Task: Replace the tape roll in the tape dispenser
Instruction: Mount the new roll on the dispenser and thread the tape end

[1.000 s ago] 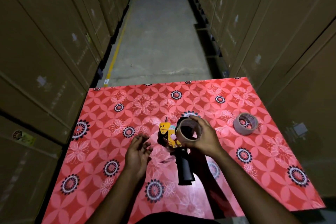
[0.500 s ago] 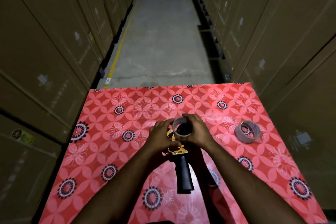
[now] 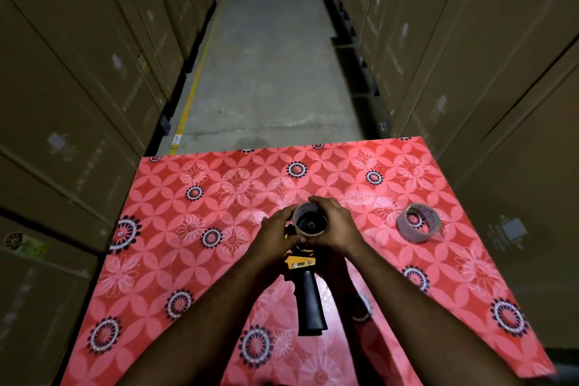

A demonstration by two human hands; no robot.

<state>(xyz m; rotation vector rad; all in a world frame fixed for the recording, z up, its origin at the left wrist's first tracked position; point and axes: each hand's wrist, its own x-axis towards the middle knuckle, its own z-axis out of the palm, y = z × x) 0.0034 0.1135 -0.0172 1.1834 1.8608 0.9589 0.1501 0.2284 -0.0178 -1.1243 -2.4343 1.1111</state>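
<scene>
A yellow-and-black tape dispenser (image 3: 305, 291) lies on the red floral table (image 3: 194, 260), its black handle pointing toward me. A tape roll (image 3: 308, 219) with a brown cardboard core sits on the dispenser's head, its open side facing up. My left hand (image 3: 277, 232) grips the roll and the dispenser head from the left. My right hand (image 3: 336, 226) wraps the roll from the right and over the far rim. The dispenser's front part is hidden beneath both hands. A second tape roll (image 3: 418, 222) lies alone on the table to the right.
Tall stacks of cardboard boxes (image 3: 78, 88) wall in both sides of the narrow aisle. Beyond the table's far edge runs a concrete floor (image 3: 269, 72) with a yellow line (image 3: 191, 94) along its left.
My left hand came up from the table and closed on the roll and dispenser head. The roll went from tilted in my right hand to sitting flat on the dispenser.
</scene>
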